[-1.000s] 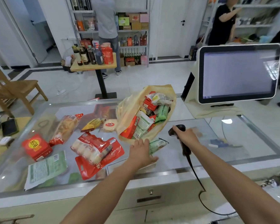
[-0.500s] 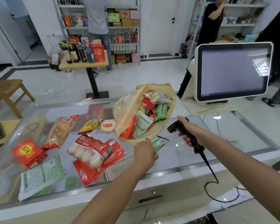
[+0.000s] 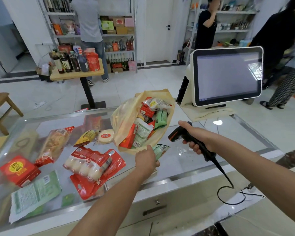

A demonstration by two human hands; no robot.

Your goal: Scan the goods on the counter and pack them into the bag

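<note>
Two hands work: our right hand (image 3: 198,138), fingers wrapped round the scanner (image 3: 175,136), has raised it above the desk (image 3: 211,160) toward the packet (image 3: 161,149) our left hand (image 3: 146,159) grips beside the bag (image 3: 124,120); scanning seems next.

The counter top (image 3: 203,160) is smooth, shiny glass with a silver metal edge. In the middle, the bag (image 3: 124,120) is thin, crinkly, yellowish plastic you can partly see through. The red pouch (image 3: 87,186) at lower left and the small green packet (image 3: 162,148) are glossy plastic wrap. The red box (image 3: 19,169) looks like cardboard. The scanner (image 3: 175,135) is dull black plastic. The stool (image 3: 0,103) at the left edge and the small table (image 3: 75,75) are pale wood. The screen (image 3: 226,75) is glossy with a smooth white plastic frame.
</note>
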